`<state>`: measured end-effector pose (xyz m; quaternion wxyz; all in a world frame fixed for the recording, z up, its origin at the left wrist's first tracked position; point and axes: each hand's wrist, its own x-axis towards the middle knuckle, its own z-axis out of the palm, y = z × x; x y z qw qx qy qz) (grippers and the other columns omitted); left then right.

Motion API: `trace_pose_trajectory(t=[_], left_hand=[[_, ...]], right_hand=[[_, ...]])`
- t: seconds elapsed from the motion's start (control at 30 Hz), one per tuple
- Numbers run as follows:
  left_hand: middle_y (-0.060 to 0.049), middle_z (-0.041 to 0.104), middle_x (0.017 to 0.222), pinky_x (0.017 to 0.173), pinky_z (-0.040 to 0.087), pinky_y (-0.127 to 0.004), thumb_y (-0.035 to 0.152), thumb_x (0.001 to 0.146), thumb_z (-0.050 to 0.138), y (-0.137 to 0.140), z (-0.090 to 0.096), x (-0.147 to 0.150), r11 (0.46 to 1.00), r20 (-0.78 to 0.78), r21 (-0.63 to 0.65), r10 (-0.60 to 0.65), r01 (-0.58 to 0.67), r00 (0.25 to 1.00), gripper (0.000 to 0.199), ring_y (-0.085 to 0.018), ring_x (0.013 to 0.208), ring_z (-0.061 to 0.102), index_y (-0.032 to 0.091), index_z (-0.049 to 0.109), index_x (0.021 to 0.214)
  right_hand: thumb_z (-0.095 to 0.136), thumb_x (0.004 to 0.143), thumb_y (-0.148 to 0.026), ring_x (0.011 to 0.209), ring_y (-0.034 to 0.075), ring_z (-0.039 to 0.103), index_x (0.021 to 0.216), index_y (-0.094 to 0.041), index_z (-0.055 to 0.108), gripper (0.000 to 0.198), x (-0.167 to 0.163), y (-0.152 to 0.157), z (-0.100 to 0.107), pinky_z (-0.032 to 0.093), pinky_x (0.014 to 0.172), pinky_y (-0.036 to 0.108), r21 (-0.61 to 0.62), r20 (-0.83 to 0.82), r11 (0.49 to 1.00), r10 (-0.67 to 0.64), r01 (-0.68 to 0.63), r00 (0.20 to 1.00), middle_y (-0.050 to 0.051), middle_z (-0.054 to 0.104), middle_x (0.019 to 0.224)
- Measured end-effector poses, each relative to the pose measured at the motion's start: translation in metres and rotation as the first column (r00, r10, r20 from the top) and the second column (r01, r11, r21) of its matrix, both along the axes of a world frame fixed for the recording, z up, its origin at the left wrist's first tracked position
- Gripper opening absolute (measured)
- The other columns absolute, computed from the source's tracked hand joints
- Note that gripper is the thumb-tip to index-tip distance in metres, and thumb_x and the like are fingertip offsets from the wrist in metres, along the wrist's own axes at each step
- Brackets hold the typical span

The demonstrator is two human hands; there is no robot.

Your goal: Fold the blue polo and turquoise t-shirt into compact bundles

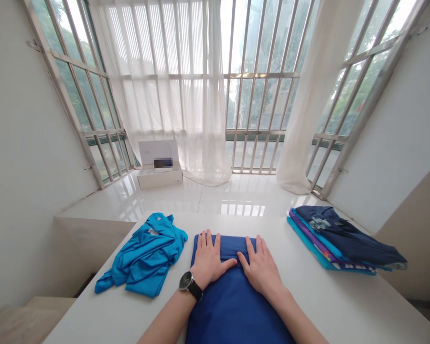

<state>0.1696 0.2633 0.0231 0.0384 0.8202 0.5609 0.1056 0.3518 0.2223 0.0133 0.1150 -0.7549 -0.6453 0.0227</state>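
A dark blue piece of folded cloth (236, 306) lies flat on the white table (82, 320), running toward me past the bottom of the view. My left hand (211, 260), with a black watch (189, 284) on its wrist, rests palm down on the far left part of the cloth, fingers spread. On the far right part lies my right hand (260, 265), also flat with fingers apart. The two thumbs point toward each other, nearly meeting. A crumpled bright blue garment (146, 260) lies left of my left hand.
A stack of folded clothes (344, 239), navy on top with purple and blue below, sits at the table's right. Behind the table, an open white box (160, 177) stands on a glossy ledge (208, 196). White curtains (165, 95) hang before barred windows.
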Motion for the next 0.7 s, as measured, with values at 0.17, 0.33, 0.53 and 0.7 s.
trace_pose_trajectory(t=[0.17,0.33,0.53,0.7], left_hand=[[-0.025,0.031,0.155,0.115,0.015,-0.058,0.088,0.078,0.028,-0.002,0.0012,0.002,1.0,-0.007,0.015,0.023,-0.022,1.0,0.106,-0.046,0.143,0.023,0.012,0.035,0.151],[-0.025,0.029,0.156,0.116,0.014,-0.057,0.088,0.078,0.026,-0.0031,0.0032,0.0017,1.0,-0.012,0.007,0.022,-0.022,1.0,0.105,-0.046,0.144,0.021,0.013,0.034,0.152],[-0.025,0.033,0.154,0.115,0.015,-0.058,0.088,0.078,0.027,-0.0032,0.0053,0.0012,1.0,-0.01,-0.022,0.016,-0.016,1.0,0.106,-0.046,0.142,0.025,0.012,0.033,0.152],[-0.023,0.026,0.158,0.116,0.015,-0.057,0.088,0.078,0.028,-0.0017,-0.0005,-0.0005,1.0,0.013,-0.021,0.011,-0.011,1.0,0.105,-0.044,0.146,0.018,0.014,0.032,0.152]], right_hand=[[0.036,0.093,-0.058,0.147,0.038,0.02,0.152,-0.013,0.032,0.074,-0.0006,-0.0003,-0.0002,0.02,0.118,0.045,-0.001,0.003,1.0,-0.006,0.006,1.0,0.022,0.025,0.159],[0.036,0.094,-0.058,0.147,0.039,0.02,0.152,-0.012,0.032,0.074,-0.0008,-0.0012,0.0,0.02,0.117,0.045,0.0,0.002,1.0,-0.011,0.011,1.0,0.022,0.025,0.159],[0.036,0.093,-0.059,0.147,0.038,0.021,0.152,-0.013,0.032,0.075,-0.0008,-0.0004,-0.0003,0.02,0.117,0.044,-0.005,0.021,1.0,-0.021,0.021,1.0,0.022,0.027,0.158],[0.036,0.093,-0.059,0.147,0.039,0.021,0.152,-0.013,0.032,0.074,-0.0001,0.0,-0.0007,0.021,0.118,0.044,-0.008,0.021,1.0,-0.02,0.02,1.0,0.021,0.027,0.158]])
